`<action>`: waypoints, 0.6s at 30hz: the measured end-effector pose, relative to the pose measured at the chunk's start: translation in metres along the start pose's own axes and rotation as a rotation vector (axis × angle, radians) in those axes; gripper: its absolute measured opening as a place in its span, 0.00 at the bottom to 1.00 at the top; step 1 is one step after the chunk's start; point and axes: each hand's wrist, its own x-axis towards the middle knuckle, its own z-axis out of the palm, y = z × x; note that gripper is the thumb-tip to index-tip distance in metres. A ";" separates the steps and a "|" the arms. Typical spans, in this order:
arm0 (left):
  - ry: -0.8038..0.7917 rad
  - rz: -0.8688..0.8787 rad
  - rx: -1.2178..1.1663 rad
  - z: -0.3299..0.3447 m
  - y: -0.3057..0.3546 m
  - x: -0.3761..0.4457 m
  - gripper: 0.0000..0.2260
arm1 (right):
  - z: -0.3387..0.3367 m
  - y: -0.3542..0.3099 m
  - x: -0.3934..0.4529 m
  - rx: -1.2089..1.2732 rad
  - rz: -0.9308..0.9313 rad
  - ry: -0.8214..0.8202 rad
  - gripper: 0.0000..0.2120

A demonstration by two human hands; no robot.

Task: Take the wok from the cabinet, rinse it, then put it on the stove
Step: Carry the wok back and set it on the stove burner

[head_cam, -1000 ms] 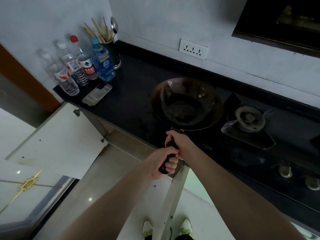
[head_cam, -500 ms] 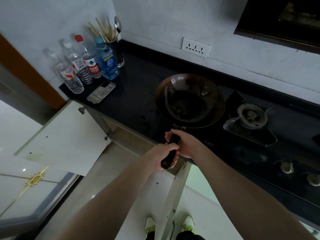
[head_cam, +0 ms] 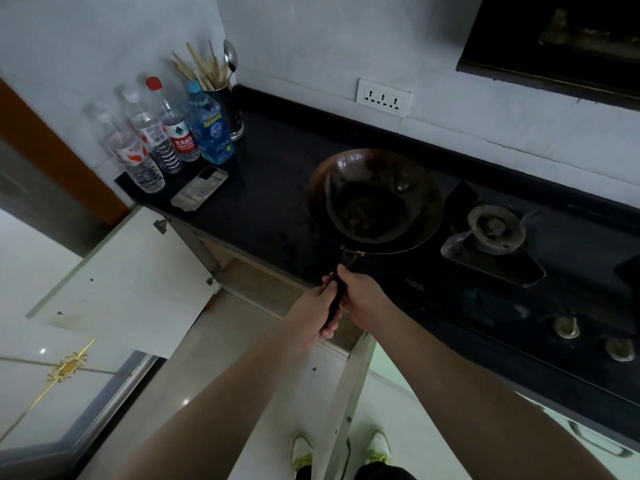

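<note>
A: Item one, writing that can be read?

B: Little. Red-capped bottle [head_cam: 176, 124]: red label, white characters, too small to make out. Blue bottle [head_cam: 210, 128]: blue label, yellow band, print illegible. Two clear bottles [head_cam: 138, 152]: red-and-white labels, illegible. Stove [head_cam: 491, 271]: pale lettering on the front edge, blurred.

A: Item two, containers and contents?

B: Four bottles in a row at the desk's [head_cam: 273, 188] far left corner; contents clear or not discernible. Dark utensil cup [head_cam: 230, 110] just behind the blue bottle: holds chopsticks and one metal spoon, upright. Flat boxed object [head_cam: 200, 188] in front of the bottles, contents cannot tell.

A: Item three, the wok?

B: Wok [head_cam: 375, 199]: dark, brownish rim, dark residue in the bowl. Located over the desk, just left of the stove's burner [head_cam: 493, 226]; resting or held above the surface, cannot tell.

A: Hands?

B: Left hand [head_cam: 320, 311]: fingers wrapped tight round the lower part of the wok's black handle. Right hand [head_cam: 362, 294]: closed round the same handle just above, touching the left.

A: Remaining?

B: Cabinet door [head_cam: 124, 289]: white, swung open below the desk. Wall socket [head_cam: 383, 97]: white, above the desk.
</note>
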 end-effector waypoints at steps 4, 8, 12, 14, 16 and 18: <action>-0.027 0.007 0.024 -0.004 0.008 0.007 0.16 | 0.008 -0.007 0.004 0.000 0.004 0.058 0.16; -0.021 0.010 0.059 -0.007 0.020 0.014 0.15 | 0.014 -0.019 0.004 0.065 0.026 0.081 0.14; -0.021 0.017 0.098 -0.004 0.025 0.019 0.15 | 0.013 -0.028 0.005 -0.003 0.042 0.110 0.17; -0.020 0.019 0.108 -0.004 0.027 0.020 0.15 | 0.009 -0.029 0.003 -0.060 0.037 0.104 0.18; -0.003 0.027 0.120 -0.007 0.027 0.021 0.16 | 0.003 -0.030 -0.004 -0.092 0.022 0.055 0.16; 0.019 0.040 0.143 -0.011 0.028 0.022 0.16 | -0.007 -0.032 -0.013 -0.149 0.016 0.001 0.14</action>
